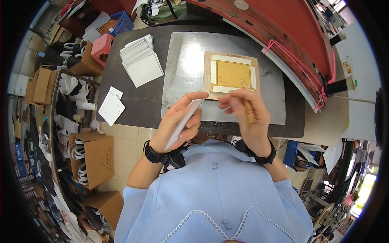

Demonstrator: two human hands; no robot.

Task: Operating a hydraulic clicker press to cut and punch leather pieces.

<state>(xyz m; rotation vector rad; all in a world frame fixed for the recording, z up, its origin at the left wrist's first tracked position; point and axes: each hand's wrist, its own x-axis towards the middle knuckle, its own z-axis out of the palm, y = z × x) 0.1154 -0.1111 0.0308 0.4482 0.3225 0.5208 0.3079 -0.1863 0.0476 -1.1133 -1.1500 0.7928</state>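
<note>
My left hand (178,121) is closed around a thin white square piece (183,124), seen nearly edge-on and tilted above the table's near edge. Close to its upper corner is my right hand (251,109), fingers curled, with a wooden-handled awl (249,112) held against the palm. The awl's thin metal point sticks out past the fingers, away from me. Beyond the hands lies a brown board (207,81) bearing a yellow square plate (233,73) with small holes, framed by pale strips. That board rests on a shiny metal sheet (182,77).
A fanned stack of white sheets (142,62) and a few white pieces with holes (111,107) lie on the dark table (162,34), to the left. A red machine (291,28) with pink cord (293,60) looms at far right. Cardboard boxes (99,160) stand on the floor at left.
</note>
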